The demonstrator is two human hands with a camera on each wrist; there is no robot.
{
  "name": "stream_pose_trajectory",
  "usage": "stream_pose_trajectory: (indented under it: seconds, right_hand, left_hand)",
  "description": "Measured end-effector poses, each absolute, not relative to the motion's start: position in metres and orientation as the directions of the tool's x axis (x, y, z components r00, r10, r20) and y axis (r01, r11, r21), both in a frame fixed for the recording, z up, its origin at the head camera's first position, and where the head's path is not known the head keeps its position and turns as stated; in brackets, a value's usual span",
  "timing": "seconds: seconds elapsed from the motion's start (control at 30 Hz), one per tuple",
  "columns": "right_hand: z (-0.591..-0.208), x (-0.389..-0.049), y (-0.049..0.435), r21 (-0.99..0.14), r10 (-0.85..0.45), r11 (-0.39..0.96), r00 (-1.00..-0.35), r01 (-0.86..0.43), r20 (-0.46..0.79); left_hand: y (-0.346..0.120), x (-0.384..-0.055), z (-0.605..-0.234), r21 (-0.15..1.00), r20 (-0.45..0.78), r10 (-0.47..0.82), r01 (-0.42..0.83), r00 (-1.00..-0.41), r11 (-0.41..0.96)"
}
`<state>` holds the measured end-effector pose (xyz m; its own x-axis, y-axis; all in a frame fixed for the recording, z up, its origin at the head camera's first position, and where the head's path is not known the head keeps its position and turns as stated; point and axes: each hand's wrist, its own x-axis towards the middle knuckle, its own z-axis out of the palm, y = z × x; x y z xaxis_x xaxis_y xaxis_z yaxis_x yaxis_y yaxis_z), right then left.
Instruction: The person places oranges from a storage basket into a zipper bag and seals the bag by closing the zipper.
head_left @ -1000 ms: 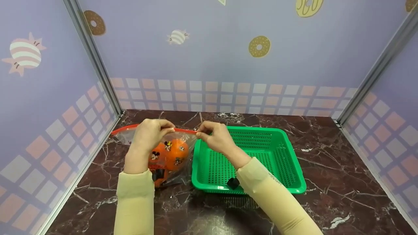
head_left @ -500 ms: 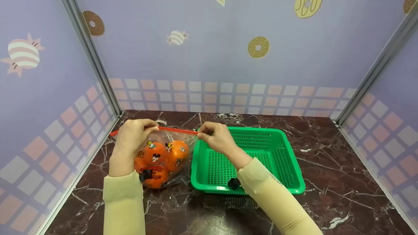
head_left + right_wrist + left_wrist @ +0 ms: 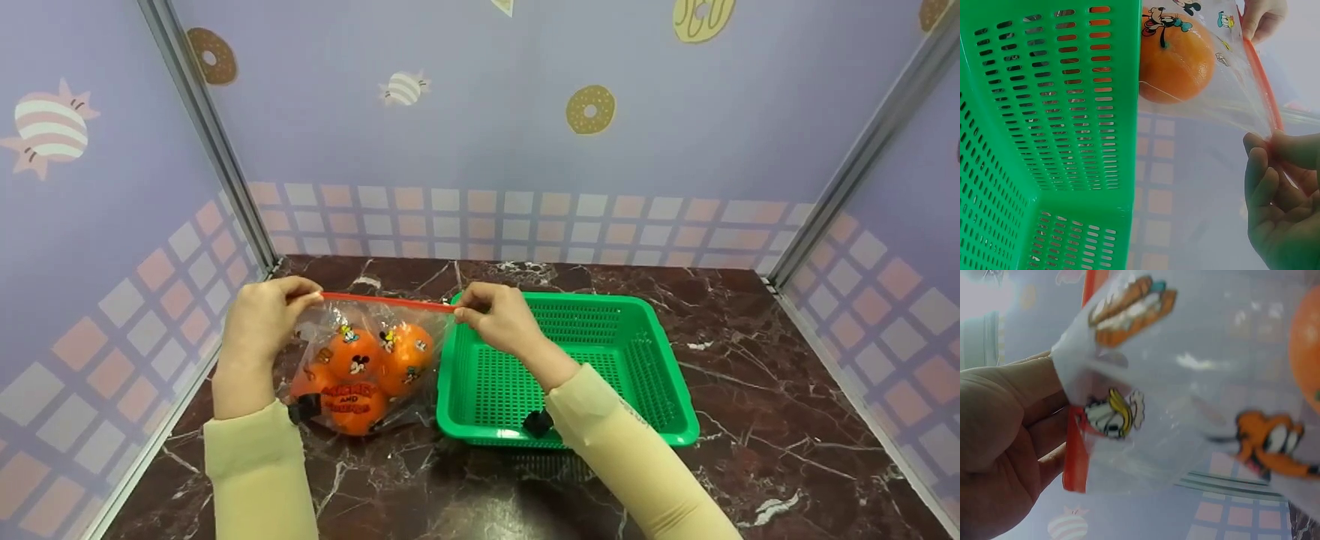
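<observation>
A clear zip bag [image 3: 427, 352] with printed cartoon figures and a red zip strip [image 3: 375, 299] holds several oranges [image 3: 356, 356]. My left hand [image 3: 259, 326] pinches the strip toward its left end; in the left wrist view the thumb [image 3: 1027, 379] lies against the bag's edge there. At the strip's right end, my right hand [image 3: 499, 319] pinches the corner between thumb and fingers, close beside the basket's rim. The strip runs straight between the two hands. One orange [image 3: 1176, 62] shows through the plastic in the right wrist view.
A green perforated plastic basket [image 3: 679, 382] stands right of the bag, under my right forearm. Purple patterned panels [image 3: 480, 112] enclose the dark red marble table [image 3: 757, 360] at the back and both sides.
My left hand has slid left along the red strip, away from the right hand, uncovering more of the oranges. The right hand keeps its pinch at the right end, nearly still.
</observation>
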<state>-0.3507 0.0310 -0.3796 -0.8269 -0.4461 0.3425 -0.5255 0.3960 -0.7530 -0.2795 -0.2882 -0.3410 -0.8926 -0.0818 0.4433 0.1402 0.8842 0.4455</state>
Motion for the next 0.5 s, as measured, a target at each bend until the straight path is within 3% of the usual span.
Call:
stream_pose_trajectory:
  seconds: [0.5]
  right_hand:
    - [-0.377, -0.351, 0.035, -0.775, -0.433, 0.420, -0.855, -0.472, 0.286]
  left_hand:
    - [-0.320, -0.265, -0.347, 0.463, 0.484, -0.200, 0.055, -0.852, 0.885]
